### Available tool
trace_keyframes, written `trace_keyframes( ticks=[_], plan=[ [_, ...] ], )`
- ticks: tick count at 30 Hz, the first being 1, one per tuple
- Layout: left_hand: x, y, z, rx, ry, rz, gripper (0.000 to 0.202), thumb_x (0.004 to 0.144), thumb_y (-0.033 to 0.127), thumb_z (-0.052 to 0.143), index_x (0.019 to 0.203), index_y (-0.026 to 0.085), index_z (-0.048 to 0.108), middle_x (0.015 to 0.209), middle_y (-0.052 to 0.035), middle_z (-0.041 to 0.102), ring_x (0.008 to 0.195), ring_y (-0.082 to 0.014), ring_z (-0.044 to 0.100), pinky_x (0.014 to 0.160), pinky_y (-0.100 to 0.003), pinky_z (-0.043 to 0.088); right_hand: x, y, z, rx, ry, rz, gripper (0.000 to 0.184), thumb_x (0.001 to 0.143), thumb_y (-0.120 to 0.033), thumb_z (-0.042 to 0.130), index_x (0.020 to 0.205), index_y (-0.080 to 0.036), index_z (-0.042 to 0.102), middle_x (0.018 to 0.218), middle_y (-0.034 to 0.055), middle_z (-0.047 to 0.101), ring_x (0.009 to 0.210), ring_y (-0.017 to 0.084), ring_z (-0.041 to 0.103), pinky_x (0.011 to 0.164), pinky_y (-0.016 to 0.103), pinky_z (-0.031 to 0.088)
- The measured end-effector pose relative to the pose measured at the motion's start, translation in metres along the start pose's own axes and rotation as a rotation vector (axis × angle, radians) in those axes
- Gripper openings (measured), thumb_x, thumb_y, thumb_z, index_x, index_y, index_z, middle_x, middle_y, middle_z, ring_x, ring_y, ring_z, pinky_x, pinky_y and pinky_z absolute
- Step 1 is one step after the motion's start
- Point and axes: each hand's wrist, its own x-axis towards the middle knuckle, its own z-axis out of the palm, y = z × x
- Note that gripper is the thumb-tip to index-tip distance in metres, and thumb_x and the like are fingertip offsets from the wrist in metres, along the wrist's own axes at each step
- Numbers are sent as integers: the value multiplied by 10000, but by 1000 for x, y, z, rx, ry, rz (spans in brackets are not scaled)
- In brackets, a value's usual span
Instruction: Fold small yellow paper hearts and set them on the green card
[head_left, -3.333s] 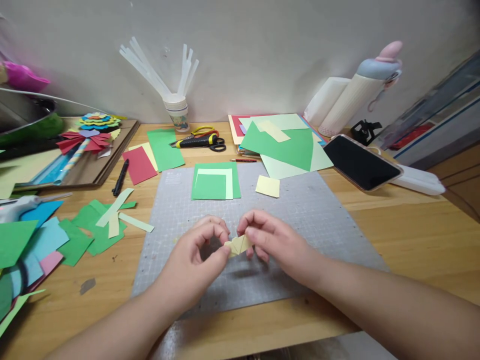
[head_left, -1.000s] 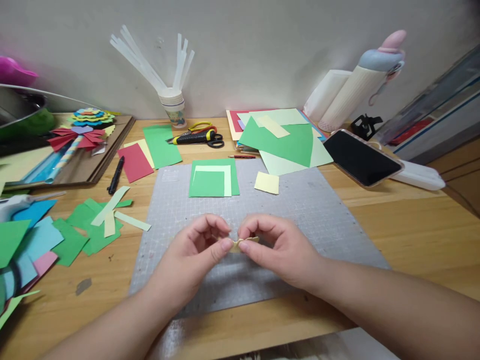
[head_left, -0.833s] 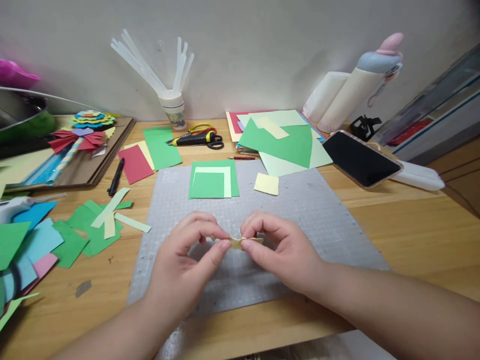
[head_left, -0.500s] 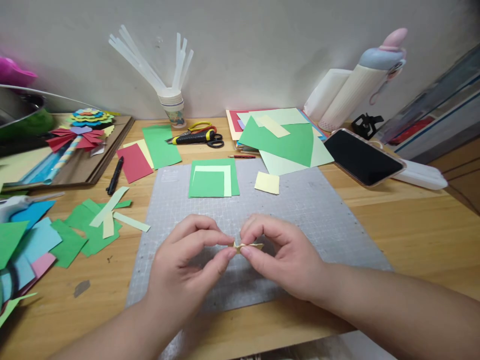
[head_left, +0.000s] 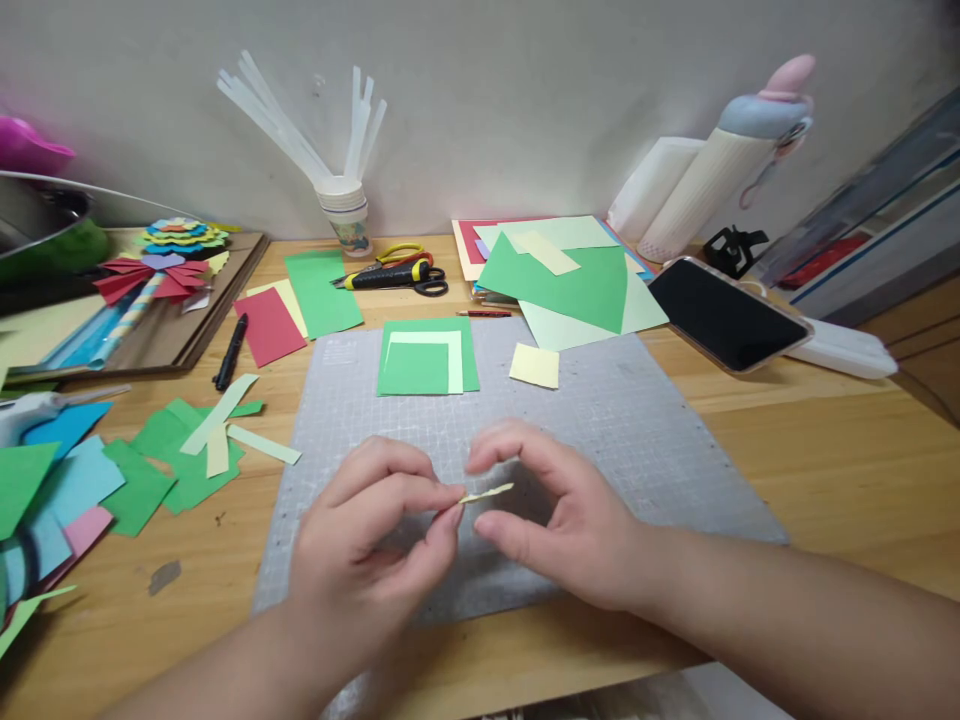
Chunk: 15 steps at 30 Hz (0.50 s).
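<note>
Between the thumb and fingers of my left hand (head_left: 379, 520) is one end of a small pale yellow paper piece (head_left: 489, 494), seen nearly edge-on with a wavy edge. My right hand (head_left: 562, 510) is open around the paper's free end, thumb below and fingers above, not touching it. Both hands are over the grey cutting mat (head_left: 337, 420). Farther back on the mat lie a pale yellow paper square (head_left: 535, 366) and a stack of green paper squares (head_left: 417, 370) in differing sizes and shades.
Paper scraps (head_left: 191, 460) lie at left beside a black pen (head_left: 230, 352). Scissors (head_left: 431, 285) and a utility knife (head_left: 382, 275) are behind the mat, near a paper cup (head_left: 349, 225) of straws. A phone (head_left: 727, 315) and a bottle (head_left: 727, 165) stand at right.
My right thumb and fingers have come apart and let go of the yellow paper, moving slightly off it. My left hand still pinches its end.
</note>
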Motion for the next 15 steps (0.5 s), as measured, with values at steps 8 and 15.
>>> trace_keyframes(
  ticks=[8, 15],
  plan=[
    [-1, 2, -6, 187, 45, 220, 289, 728, -33, 664, 939, 164, 650, 823, -15, 591, 764, -142, 555, 652, -291, 471, 1, 1, 3, 707, -284, 745, 523, 855, -595, 400, 607, -151, 523, 507, 6, 542, 356, 70, 482, 347, 182, 222],
    [-1, 1, -8, 409, 166, 257, 313, 690, -19, 706, 923, 184, 655, 798, -33, 628, 719, -169, 567, 665, -335, 463, 3, 1, 2, 914, -306, 956, 599, 891, -582, 315, 575, -127, 541, 509, 40, 576, 323, 84, 541, 277, 142, 168]
  ],
)
